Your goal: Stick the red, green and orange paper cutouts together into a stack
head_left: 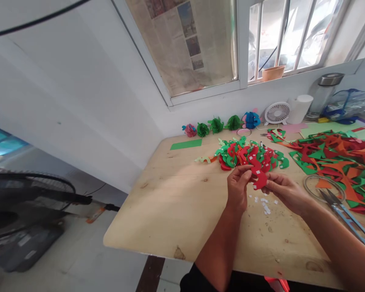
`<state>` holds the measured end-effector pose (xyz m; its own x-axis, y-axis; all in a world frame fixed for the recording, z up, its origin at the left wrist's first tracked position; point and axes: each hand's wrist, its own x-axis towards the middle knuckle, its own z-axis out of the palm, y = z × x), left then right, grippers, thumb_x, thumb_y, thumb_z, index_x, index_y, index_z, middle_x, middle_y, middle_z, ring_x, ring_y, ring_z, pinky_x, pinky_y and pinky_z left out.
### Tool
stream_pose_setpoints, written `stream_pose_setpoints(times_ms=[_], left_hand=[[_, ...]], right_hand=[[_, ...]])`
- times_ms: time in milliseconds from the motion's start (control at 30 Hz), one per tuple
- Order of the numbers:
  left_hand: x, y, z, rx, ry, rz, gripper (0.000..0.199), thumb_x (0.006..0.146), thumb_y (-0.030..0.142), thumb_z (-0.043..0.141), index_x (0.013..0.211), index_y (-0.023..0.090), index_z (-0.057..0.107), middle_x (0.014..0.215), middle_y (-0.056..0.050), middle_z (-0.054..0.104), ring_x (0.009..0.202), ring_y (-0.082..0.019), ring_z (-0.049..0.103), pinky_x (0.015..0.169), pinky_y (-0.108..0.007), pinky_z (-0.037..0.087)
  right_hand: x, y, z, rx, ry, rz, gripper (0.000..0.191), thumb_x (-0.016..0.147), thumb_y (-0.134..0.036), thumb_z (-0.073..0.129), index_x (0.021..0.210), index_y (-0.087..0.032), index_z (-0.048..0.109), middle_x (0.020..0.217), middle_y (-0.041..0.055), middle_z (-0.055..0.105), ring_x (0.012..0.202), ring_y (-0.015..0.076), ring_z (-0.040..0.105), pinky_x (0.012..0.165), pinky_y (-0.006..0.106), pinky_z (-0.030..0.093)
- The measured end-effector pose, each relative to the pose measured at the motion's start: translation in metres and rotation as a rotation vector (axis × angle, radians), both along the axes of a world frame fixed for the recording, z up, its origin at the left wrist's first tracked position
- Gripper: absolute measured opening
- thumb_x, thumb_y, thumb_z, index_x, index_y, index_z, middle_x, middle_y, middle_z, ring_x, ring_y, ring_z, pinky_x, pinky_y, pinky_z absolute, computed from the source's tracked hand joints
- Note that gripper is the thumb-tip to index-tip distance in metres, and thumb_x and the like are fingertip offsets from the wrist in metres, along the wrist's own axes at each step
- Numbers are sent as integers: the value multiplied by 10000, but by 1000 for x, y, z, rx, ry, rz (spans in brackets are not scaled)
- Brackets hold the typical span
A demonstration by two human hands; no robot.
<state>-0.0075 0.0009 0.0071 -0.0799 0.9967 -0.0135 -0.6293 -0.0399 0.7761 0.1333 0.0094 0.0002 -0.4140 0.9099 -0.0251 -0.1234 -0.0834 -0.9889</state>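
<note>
A curved red paper cutout (pixel 259 178) with small white squares stuck on it is held above the table between both hands. My left hand (pixel 239 184) pinches its left side with the thumb and fingers. At its lower right edge, my right hand (pixel 281 188) grips it between thumb and forefinger. Just behind it lies a heap of red and green cutouts (pixel 241 151), many bearing white squares. Several small white paper squares (pixel 266 207) are scattered on the wood below my hands.
Blue-handled thread snips (pixel 348 219) and a roll of tape (pixel 324 188) lie at right, beside a pile of paper scraps (pixel 337 158). Folded paper figures (pixel 217 125), a small white fan (pixel 276 113) and a glass bottle (pixel 320 97) line the wall. A green strip (pixel 186 144) lies at back left.
</note>
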Motion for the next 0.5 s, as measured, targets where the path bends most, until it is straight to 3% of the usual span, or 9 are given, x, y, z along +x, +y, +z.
stream_pose_setpoints(times_ms=[500], left_hand=[[0,8,-17,-128,-44,31,258,582,268,751,801,154,673,732,-23,656,601,-94,580,633,-238,450]], right_hand=[[-5,0,-1,215,-290,-76,241,775,-394,531,702,-172,589,591,-18,490,535,103,403,482,235,308]])
